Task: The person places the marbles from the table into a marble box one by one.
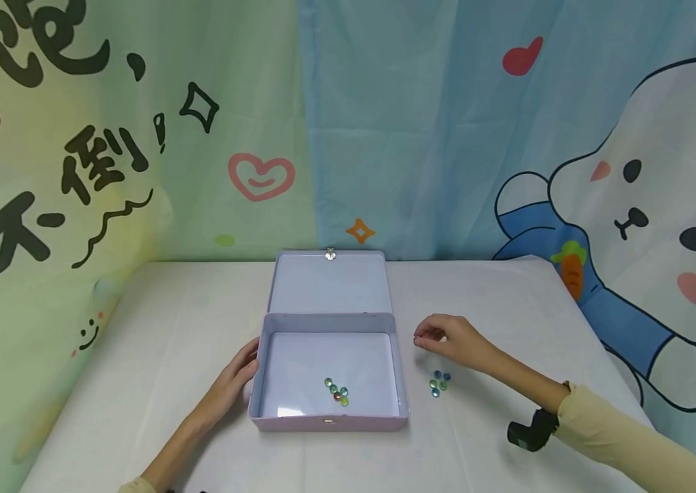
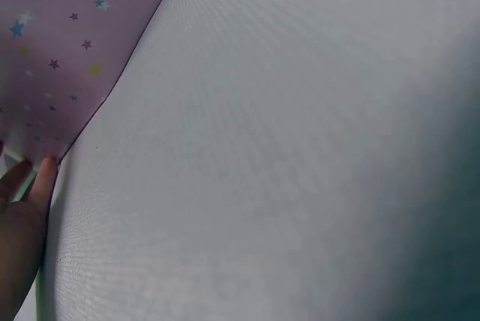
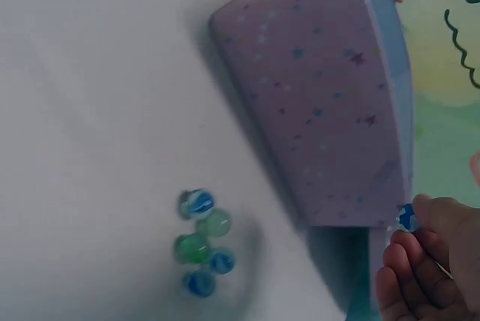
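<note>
An open-lidded metal box (image 1: pixel 328 423), pale lilac with printed stars on its outer sides, lies before me. My left hand (image 1: pixel 232 380) rests its fingers along the box's left wall; in the left wrist view the fingertips (image 2: pixel 46 171) touch the wall. To the right of the box and above the tabletop, my right hand (image 1: pixel 455 340) pinches a blue-and-white glass marble (image 3: pixel 406 218) between thumb and finger. Several green and blue marbles (image 3: pixel 192 248) lie grouped on the table below that hand. Inside the box, several marbles (image 1: pixel 344 402) in green, yellow and red sit near the front.
A white cloth (image 1: pixel 200 308) covers the table. The box's lid (image 1: pixel 329 282) leans back toward the printed curtain (image 1: pixel 384 137) behind the table. A silver clasp (image 1: pixel 330 254) sits on the lid's far edge. On the right wrist is a black camera (image 1: pixel 532 431).
</note>
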A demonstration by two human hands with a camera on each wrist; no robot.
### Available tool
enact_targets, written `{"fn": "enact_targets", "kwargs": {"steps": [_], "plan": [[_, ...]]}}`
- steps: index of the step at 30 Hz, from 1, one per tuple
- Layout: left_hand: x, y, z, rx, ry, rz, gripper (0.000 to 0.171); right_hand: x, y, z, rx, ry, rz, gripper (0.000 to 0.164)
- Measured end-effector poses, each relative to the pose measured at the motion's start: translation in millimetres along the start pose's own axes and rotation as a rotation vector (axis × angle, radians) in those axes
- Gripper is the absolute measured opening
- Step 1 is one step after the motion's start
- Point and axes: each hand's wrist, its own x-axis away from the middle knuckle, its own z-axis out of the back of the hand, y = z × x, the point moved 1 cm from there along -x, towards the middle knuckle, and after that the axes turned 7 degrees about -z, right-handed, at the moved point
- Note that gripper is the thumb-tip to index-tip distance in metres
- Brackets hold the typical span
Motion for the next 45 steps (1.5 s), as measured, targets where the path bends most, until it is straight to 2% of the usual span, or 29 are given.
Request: {"fn": "enact_targets", "kwargs": {"steps": [4,13,25,32,36,45], "plan": [[0.2,-0.5,-0.7,0.008,-0.001,-0.008,0.053,-2.0,-12.1,3.7,-0.031,0.002,-0.012,0.012],[0.3,-1.1,-1.2,0.018,0.012,-0.01,0.052,-8.5,-37.5,7.1,-0.039,0.029,0.024,0.015],[-1.1,-3.2,0.0,0.004,0.009,-0.003,0.052,-26.8,-67.4,-4.1,-0.096,-0.05,0.094,0.015],[-1.0,-4.8,1.0,0.005,0.017,0.0,0.052,-47.7,-89.8,-20.1,-0.128,-0.09,0.159,0.015],[-1.0,-5.7,0.8,0.02,0.016,-0.008,0.051,-59.0,-101.9,-34.8,-0.133,-0.144,0.184,0.014],[-1.1,-4.9,1.2,0.02,0.009,-0.01,0.051,-81.7,-120.0,-70.2,-0.026,-0.25,0.239,0.013]]}}
